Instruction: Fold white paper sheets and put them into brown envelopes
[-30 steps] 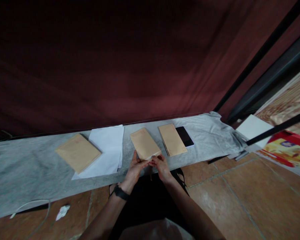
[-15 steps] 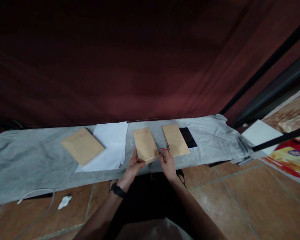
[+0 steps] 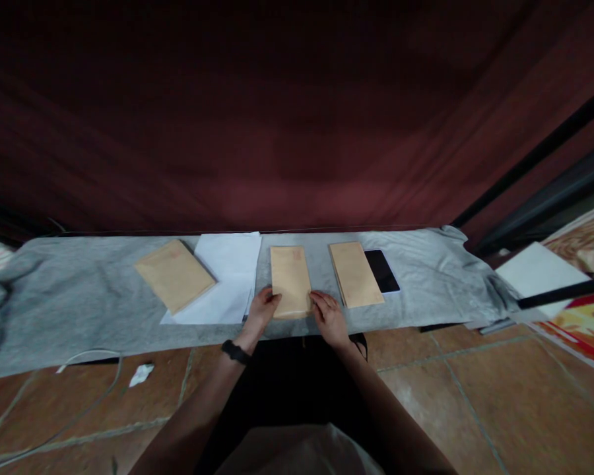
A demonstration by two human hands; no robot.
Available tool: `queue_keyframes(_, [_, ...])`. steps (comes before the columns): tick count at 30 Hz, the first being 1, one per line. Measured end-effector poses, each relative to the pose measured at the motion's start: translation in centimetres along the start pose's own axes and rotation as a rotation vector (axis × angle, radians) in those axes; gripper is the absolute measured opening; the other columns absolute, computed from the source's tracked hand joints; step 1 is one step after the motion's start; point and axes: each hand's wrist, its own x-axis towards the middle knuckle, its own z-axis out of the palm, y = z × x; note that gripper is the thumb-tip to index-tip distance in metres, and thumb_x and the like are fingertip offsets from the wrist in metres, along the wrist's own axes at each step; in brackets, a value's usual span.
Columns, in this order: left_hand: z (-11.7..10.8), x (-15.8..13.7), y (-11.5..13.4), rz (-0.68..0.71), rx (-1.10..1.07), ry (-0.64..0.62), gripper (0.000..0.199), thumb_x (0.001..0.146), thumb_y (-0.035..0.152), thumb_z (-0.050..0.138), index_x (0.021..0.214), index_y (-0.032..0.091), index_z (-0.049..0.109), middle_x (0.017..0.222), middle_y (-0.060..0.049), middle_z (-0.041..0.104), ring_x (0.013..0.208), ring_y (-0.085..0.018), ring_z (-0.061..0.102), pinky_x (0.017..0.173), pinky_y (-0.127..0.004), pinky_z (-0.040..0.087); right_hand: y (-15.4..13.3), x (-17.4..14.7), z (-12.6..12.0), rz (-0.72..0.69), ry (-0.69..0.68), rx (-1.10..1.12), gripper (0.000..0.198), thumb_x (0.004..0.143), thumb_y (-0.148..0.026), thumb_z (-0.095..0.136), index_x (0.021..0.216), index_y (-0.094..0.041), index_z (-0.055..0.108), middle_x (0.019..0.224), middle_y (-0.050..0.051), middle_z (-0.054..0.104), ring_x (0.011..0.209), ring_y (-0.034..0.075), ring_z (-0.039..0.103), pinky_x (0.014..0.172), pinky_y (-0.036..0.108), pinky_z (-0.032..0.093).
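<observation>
A brown paper envelope (image 3: 291,280) lies upright in front of me on the grey cloth. My left hand (image 3: 262,308) pinches its lower left edge, the thumb resting on top. At the opposite edge, my right hand (image 3: 329,318) has its fingertips closed on the paper, low on the right side. To the right lies a stack of similar brown envelopes (image 3: 355,274), partly over a dark-screened phone or tablet (image 3: 382,270). More brown envelopes (image 3: 175,276) sit askew on white paper sheets (image 3: 230,270) to the left.
The grey cloth (image 3: 94,297) covers a narrow bench against a dark red curtain (image 3: 287,132). Black bars (image 3: 539,152) slant at the right, near a red and yellow box (image 3: 587,323). A white cable (image 3: 99,396) and crumpled tissue (image 3: 141,374) are on the tiled floor.
The middle envelope has turned from tilted to nearly straight and lies flatter. My right hand has moved from beside its corner onto its right edge. The view has shifted slightly.
</observation>
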Motion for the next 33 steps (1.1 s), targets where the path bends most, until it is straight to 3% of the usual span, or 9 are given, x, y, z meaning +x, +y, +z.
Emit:
queue_keyframes(3, [0.4, 0.2, 0.2, -0.004, -0.107, -0.067, 0.037, 0.065, 0.049, 0.072, 0.084, 0.018, 0.065, 0.078, -0.006, 0.071, 0.072, -0.021, 0.067, 0.066, -0.031, 0.051, -0.1, 0.2, -0.1, 0.058, 0.015, 0.037, 0.043, 0.1, -0.022, 0.041, 0.139, -0.021, 0.057, 0.136, 0.009, 0.064, 0.128, 0.022, 0.058, 0.11, 0.043, 0.046])
queue_keyframes(7, [0.8, -1.0, 0.3, 0.011, -0.219, -0.086, 0.041, 0.069, 0.052, 0.07, 0.093, 0.02, 0.063, 0.081, -0.004, 0.072, 0.074, -0.02, 0.068, 0.07, -0.031, 0.053, -0.2, 0.5, 0.1, 0.173, 0.044, 0.118, 0.048, 0.101, -0.028, 0.04, 0.147, -0.021, 0.049, 0.144, 0.01, 0.058, 0.133, 0.023, 0.054, 0.113, 0.044, 0.044])
queue_keyframes(10, [1.1, -1.6, 0.2, 0.032, -0.25, -0.091, 0.04, 0.072, 0.052, 0.068, 0.097, 0.021, 0.06, 0.083, -0.003, 0.072, 0.078, -0.019, 0.069, 0.076, -0.032, 0.054, -0.3, 0.9, 0.1, 0.232, 0.044, 0.214, 0.052, 0.098, -0.027, 0.045, 0.149, -0.023, 0.045, 0.135, 0.009, 0.065, 0.123, 0.023, 0.062, 0.107, 0.042, 0.05])
queue_keyframes(14, [1.5, -1.9, 0.0, 0.041, -0.227, -0.091, 0.034, 0.076, 0.048, 0.066, 0.097, 0.022, 0.059, 0.085, -0.003, 0.073, 0.081, -0.019, 0.069, 0.078, -0.032, 0.054, -0.4, 1.4, 0.0, 0.166, 0.05, 0.24, 0.052, 0.09, -0.015, 0.047, 0.141, -0.024, 0.055, 0.126, 0.007, 0.07, 0.113, 0.022, 0.067, 0.102, 0.04, 0.054])
queue_keyframes(18, [1.3, -1.8, 0.0, 0.043, -0.199, -0.088, 0.03, 0.078, 0.045, 0.066, 0.096, 0.022, 0.059, 0.083, -0.002, 0.073, 0.083, -0.02, 0.07, 0.079, -0.032, 0.055, -0.5, 1.4, -0.1, 0.17, 0.063, 0.234, 0.051, 0.089, -0.014, 0.048, 0.139, -0.024, 0.057, 0.122, 0.008, 0.072, 0.109, 0.024, 0.069, 0.098, 0.042, 0.056])
queue_keyframes(23, [1.1, -1.2, -0.3, 0.048, -0.156, -0.084, 0.026, 0.077, 0.04, 0.066, 0.093, 0.021, 0.061, 0.079, -0.002, 0.072, 0.077, -0.02, 0.069, 0.077, -0.033, 0.055, -0.6, 0.9, -0.6, 0.126, 0.111, 0.11, 0.053, 0.096, -0.021, 0.044, 0.149, -0.017, 0.045, 0.138, 0.014, 0.061, 0.128, 0.025, 0.057, 0.109, 0.045, 0.047])
queue_keyframes(26, [1.2, -0.4, -0.5, 0.044, -0.093, -0.067, 0.022, 0.075, 0.034, 0.065, 0.091, 0.019, 0.061, 0.079, -0.003, 0.071, 0.075, -0.02, 0.069, 0.076, -0.034, 0.056, -0.5, 0.7, -1.0, -0.009, 0.001, 0.033, 0.051, 0.099, -0.021, 0.043, 0.15, -0.021, 0.044, 0.149, 0.011, 0.053, 0.139, 0.023, 0.047, 0.115, 0.046, 0.041])
queue_keyframes(30, [0.6, 0.3, -0.3, 0.042, 0.037, -0.016, 0.036, 0.074, 0.024, 0.067, 0.108, 0.016, 0.063, 0.078, -0.002, 0.067, 0.079, -0.022, 0.069, 0.08, -0.038, 0.055, -0.1, 0.8, -0.9, -0.073, -0.1, -0.045, 0.041, 0.1, -0.023, 0.045, 0.139, -0.023, 0.057, 0.145, 0.008, 0.058, 0.138, 0.023, 0.049, 0.116, 0.046, 0.039])
queue_keyframes(33, [0.2, 0.2, 0.4, 0.175, 0.23, 0.072, 0.047, 0.077, 0.023, 0.068, 0.123, 0.016, 0.061, 0.099, -0.009, 0.067, 0.103, -0.028, 0.065, 0.096, -0.045, 0.051, 0.0, 0.7, -0.5, -0.077, -0.107, -0.077, 0.041, 0.099, -0.021, 0.046, 0.138, -0.023, 0.058, 0.142, 0.008, 0.061, 0.135, 0.022, 0.052, 0.116, 0.046, 0.039])
